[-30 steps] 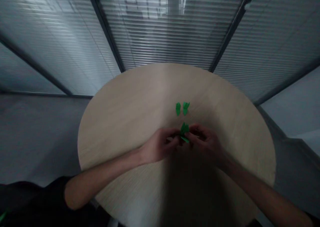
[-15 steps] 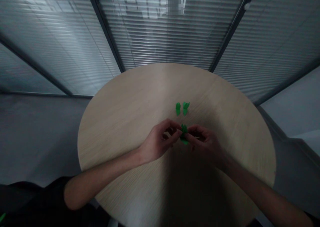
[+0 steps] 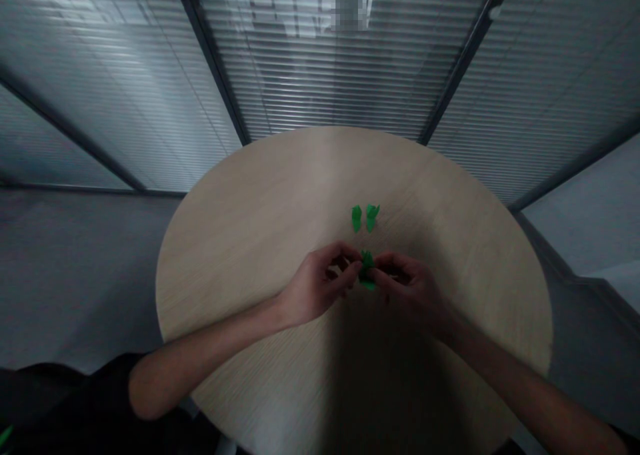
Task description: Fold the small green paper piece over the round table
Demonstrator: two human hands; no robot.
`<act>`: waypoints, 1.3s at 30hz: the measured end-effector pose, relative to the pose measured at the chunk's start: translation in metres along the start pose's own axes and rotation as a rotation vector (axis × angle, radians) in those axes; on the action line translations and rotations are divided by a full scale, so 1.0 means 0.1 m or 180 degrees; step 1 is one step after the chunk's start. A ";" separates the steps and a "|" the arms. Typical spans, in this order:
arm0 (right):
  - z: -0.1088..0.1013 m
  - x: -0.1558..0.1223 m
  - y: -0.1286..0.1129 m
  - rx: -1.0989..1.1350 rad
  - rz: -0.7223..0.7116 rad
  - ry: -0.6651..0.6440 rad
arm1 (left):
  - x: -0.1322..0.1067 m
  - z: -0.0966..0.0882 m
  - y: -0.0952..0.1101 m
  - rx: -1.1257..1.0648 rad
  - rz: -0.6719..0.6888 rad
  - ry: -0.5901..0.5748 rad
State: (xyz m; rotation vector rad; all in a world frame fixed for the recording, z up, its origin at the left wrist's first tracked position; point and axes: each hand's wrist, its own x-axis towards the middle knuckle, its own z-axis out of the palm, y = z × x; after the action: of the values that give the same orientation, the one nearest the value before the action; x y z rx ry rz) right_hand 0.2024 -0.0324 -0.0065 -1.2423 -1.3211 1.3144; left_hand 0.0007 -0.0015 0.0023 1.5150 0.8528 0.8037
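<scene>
At the round worktop (image 3: 240,241), you are gripping a folded green paper piece (image 3: 367,269) — left hand (image 3: 317,285) and right hand (image 3: 413,291) pressing closed fingers (image 3: 387,265) from both sides, steadying it — with two loose green pieces (image 3: 356,218) lying just ahead.

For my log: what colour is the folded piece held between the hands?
The folded piece is bright green, best seen in the head view.

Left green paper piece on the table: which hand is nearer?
Left hand. It is just below the left green paper piece; the right hand is below and further to the right.
</scene>
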 end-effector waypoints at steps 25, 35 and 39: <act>-0.02 -0.01 -0.04 -0.0197 -0.0140 -0.0171 | 0.01 -0.02 0.04 -0.0046 0.0316 -0.0028; -0.03 -0.01 -0.02 -0.0313 -0.0205 -0.0284 | 0.01 -0.02 0.10 0.0092 0.0302 0.0063; -0.03 -0.01 -0.02 -0.0313 -0.0232 -0.0266 | 0.01 -0.02 0.09 0.0140 0.0329 0.0141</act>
State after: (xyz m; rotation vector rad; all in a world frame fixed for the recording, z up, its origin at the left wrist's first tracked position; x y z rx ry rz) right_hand 0.2054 -0.0333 -0.0047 -1.2049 -1.4922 1.2748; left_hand 0.0006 -0.0002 0.0118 1.5954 0.8348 0.9023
